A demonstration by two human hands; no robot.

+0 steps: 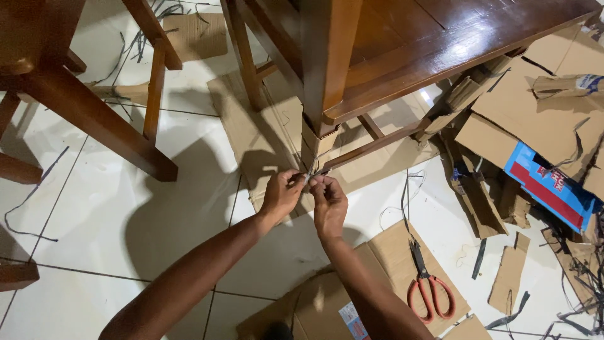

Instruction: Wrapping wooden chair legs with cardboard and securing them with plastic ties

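Both hands, left hand (281, 194) and right hand (328, 200), grip pinched shut on thin strap (309, 177) at upright cardboard-wrapped table leg (313, 143).

- left hand (281, 193) and right hand (328, 201) pinch thin strap (308, 176) at cardboard-wrapped table leg (316, 146)
- red-handled scissors (426, 283) on cardboard sheet (390, 252), floor
- cardboard scraps (535, 119) piled right

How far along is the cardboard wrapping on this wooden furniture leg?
Done: cardboard already sheathes the bottom of the wooden leg. In hand: the left hand and right hand pinch a thin strap at the wrap, apparently tying it. Left: the leg above the wrap is bare; the other legs show no cardboard. Scissors lie on the floor.
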